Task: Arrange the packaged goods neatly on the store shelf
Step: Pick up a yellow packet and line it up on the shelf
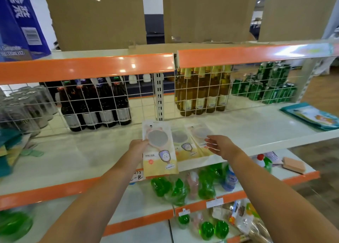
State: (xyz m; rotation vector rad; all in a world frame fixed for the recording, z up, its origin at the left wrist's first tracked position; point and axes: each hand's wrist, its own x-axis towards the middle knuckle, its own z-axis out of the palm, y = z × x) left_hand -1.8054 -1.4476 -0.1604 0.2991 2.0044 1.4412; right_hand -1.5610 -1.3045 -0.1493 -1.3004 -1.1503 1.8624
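My left hand [138, 146] grips the left edge of a flat yellow and white packet [161, 162] with a round grey window, holding it over the front of the white middle shelf [73, 156]. Two matching packets lie flat on the shelf just right of it: one [183, 145] in the middle, one [200, 138] further right. My right hand [221, 146] hovers with relaxed fingers over the rightmost packet, fingertips close to its edge; I cannot tell whether they touch.
A wire grid [110, 103] backs the shelf, with dark bottles [95, 103], amber bottles [201, 92] and green cans [266, 90] behind it. Teal packets [311, 116] lie at the shelf's right end, more teal packs [9, 151] at the left. Lower shelves hold green bottles [170, 189].
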